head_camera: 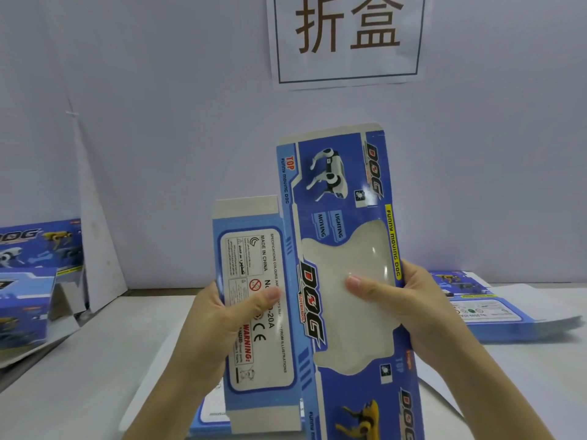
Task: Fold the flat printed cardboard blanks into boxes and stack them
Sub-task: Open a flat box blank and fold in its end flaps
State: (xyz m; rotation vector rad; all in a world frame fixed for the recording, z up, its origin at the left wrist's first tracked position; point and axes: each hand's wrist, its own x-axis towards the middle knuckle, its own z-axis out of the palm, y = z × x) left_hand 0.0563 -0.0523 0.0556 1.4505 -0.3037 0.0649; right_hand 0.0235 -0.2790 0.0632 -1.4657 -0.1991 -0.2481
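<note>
The blank (313,281) is held upright in the air above the table (79,376), between both hands and still flat. It is glossy blue card with grey unprinted flaps at the top edge. A clear plastic window (349,312) of irregular outline sits in its wide front panel. A white robot dog is printed above the window and a yellow one below.

The left hand (219,315) grips the narrow left panel, thumb pressed across its white label. The right hand (409,309) grasps the right edge, fingers curled behind and thumb lying on the window.

The front reads "DOG" in large slanted letters, twice, with "FUNNY MOVING DOG" on a yellow strip, "TOP", "LIGHTING" and "MOVING". The label shows "MADE IN CHINA", "WARNING:", a CE mark and a model number ending "-20A", partly covered by the thumb.

Folded boxes (35,249) with the same print stand at the far left. A pile of flat blanks (495,309) lies at the right. What seems to be another blank lies on the table under the held one, mostly hidden. A sign (347,36) on the wall reads "折盒".
</note>
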